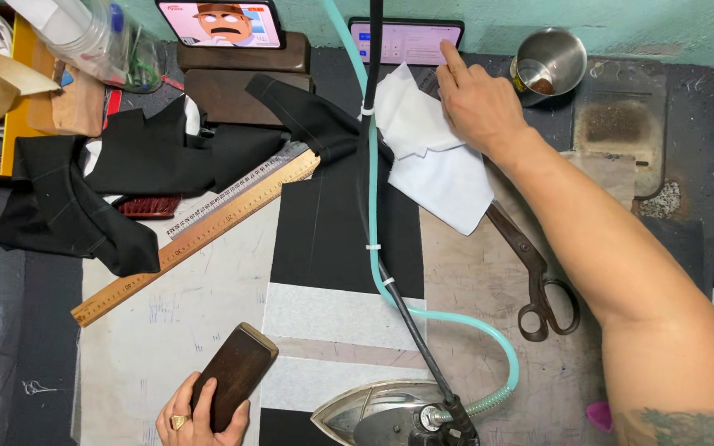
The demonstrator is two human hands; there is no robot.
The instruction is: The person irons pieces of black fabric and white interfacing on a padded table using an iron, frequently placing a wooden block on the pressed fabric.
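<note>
At the lower left of the frame I see my left hand (200, 417) wrapped around a dark wooden block (235, 376), fingers curled on its lower end, the block tilted up to the right. A ruler (200, 235) lies diagonally above it. The iron (382, 413) sits at bottom centre. My right arm stretches from the lower right to the upper centre, hand (477, 103) palm down, index finger extended and touching a phone (402, 41), holding nothing, resting over white cloth (431, 157). Scissors (535, 277) lie beneath the forearm.
</note>
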